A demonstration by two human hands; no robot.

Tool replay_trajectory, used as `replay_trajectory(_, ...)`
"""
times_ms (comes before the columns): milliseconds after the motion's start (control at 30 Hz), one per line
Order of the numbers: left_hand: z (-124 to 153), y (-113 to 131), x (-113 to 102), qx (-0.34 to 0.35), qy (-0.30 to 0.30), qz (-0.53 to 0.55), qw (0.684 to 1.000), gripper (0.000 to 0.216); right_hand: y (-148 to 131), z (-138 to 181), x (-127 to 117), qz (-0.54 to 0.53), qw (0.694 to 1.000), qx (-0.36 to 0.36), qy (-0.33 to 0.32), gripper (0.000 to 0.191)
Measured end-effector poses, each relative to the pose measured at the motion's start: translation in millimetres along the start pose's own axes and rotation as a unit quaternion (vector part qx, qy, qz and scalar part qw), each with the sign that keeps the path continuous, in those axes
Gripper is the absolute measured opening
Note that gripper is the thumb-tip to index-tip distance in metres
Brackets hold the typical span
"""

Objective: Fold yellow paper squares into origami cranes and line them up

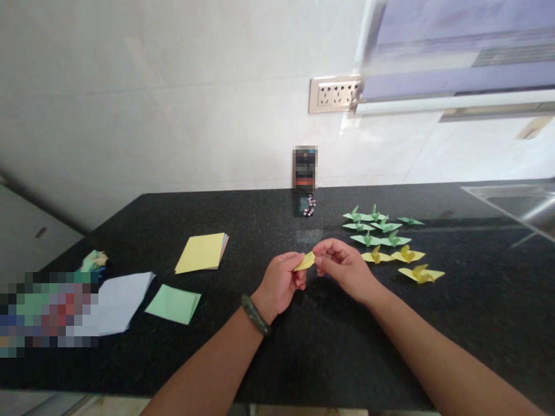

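Note:
My left hand [281, 284] and my right hand [342, 267] meet above the black counter [303, 341], both pinching a small folded yellow paper [304, 262] between fingertips. The left wrist wears a dark green bangle [255, 315]. To the right of my hands lie three yellow paper cranes [405, 263] and, behind them, several green paper cranes [375, 226]. Left of my hands a stack of coloured square sheets with yellow on top [202, 252] lies flat.
A folded green sheet [173, 304] and a white sheet [121, 300] lie at the left, with crumpled paper [93, 260] beyond. A dark upright object [306, 173] stands against the wall under a socket strip [333, 93]. A metal sink [520, 205] is at the far right.

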State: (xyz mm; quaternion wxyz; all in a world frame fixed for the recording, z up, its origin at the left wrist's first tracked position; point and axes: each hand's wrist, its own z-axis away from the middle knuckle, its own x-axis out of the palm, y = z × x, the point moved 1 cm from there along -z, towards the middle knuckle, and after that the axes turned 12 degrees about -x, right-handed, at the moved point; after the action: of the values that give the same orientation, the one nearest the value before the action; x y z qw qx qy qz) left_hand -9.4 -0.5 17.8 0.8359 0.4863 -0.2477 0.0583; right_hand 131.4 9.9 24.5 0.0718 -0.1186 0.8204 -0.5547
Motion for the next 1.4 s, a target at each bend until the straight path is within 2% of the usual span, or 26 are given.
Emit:
replay_trajectory(67, -1.2, -0.1, -1.3, 0.031, 0.024, -0.044, 0.998, 0.022, -0.4, 0.5, -1.5, 0.046, 0.998, -0.031, -0.001, 0.013)
replay_trajectory(167, -1.5, 1.0, -1.6, 0.080, 0.071, -0.112, 0.988, 0.027, -1.1, 2.1, -3.4, 0.150, 0.984, -0.086, -0.041, 0.007)
replay_trajectory(267, 0.5, 2.6, 0.5, 0.094, 0.102, -0.127, 0.982, 0.027, 0.4, 3.4, -4.7, 0.209, 0.971, -0.105, -0.058, 0.007)
replay_trajectory(367, 2.2, 3.0, 2.5, 0.120, 0.087, -0.109, 0.983, 0.029, 3.1, 2.8, -6.0, 0.205, 0.974, -0.100, -0.011, 0.008)
replay_trajectory(500, 1.1, 0.7, 0.3, 0.203, 0.053, -0.157, 0.965, 0.033, 3.5, 1.2, -7.3, 0.163, 0.981, -0.105, 0.029, 0.009)
replay_trajectory(667, 0.8, -0.5, -5.4, 0.271, 0.088, -0.236, 0.929, 0.014, 0.3, 1.3, -6.8, 0.148, 0.982, -0.120, 0.012, 0.008)
replay_trajectory(800, 3.6, 3.2, -5.3, 0.310, 0.108, -0.275, 0.904, 0.007, 0.1, 2.3, -4.6, 0.143, 0.984, -0.106, 0.013, 0.008)
replay_trajectory(967, 6.5, 7.8, -5.2, 0.347, 0.145, -0.288, 0.880, 0.004, 3.8, 3.1, -3.1, 0.113, 0.991, -0.069, 0.025, 0.028)
replay_trajectory(1200, 7.5, 8.0, -6.3, 0.370, 0.160, -0.316, 0.859, 0.008, 0.0, 3.5, -3.5, 0.183, 0.975, -0.117, 0.043, 0.021)
replay_trajectory(1400, 8.9, 8.1, -5.2, 0.380, 0.164, -0.322, 0.851, 0.009, -6.3, 4.1, -4.4, 0.286, 0.940, -0.185, 0.024, 0.014)
